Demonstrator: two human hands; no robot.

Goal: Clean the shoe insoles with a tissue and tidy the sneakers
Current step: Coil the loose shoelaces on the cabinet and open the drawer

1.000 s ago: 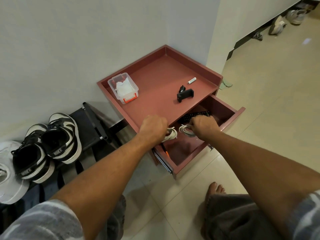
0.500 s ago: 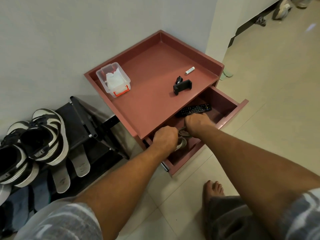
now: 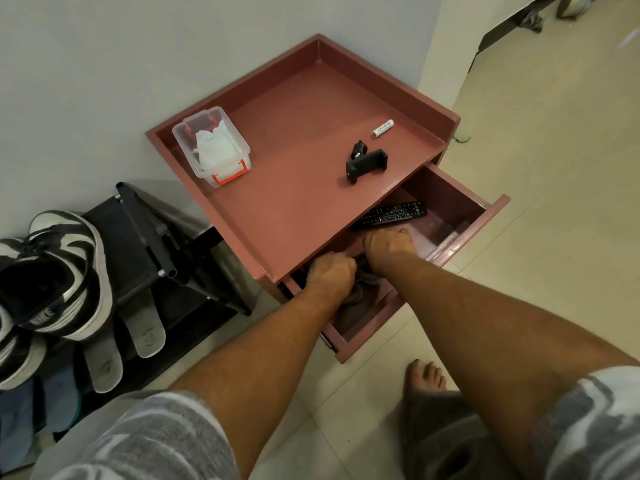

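Both my hands reach down into the open drawer (image 3: pixel 485 220) of the reddish-brown cabinet (image 3: pixel 294 188). My left hand (image 3: pixel 330 271) is curled over a coil of pale shoelace (image 3: pixel 355 295). My right hand (image 3: pixel 388 245) grips a second lace coil (image 3: pixel 371 278) just beside it. Most of both coils is hidden under my fingers. A pair of black and white sneakers (image 3: pixel 59 271) stands on the black shoe rack (image 3: pixel 145 237) at the left. A clear plastic box with white tissues (image 3: pixel 214 148) sits on the cabinet top.
A black remote (image 3: pixel 391 213) lies in the drawer behind my right hand. A black phone clamp (image 3: pixel 365 164) and a white battery (image 3: pixel 382 128) lie on the cabinet top. Grey slippers (image 3: pixel 142 327) hang on the rack. My bare foot (image 3: pixel 424 375) is on the tiled floor.
Both hands have gone down from above the drawer's front edge into the drawer, taking the lace coils with them. My head has shifted closer and to the right.
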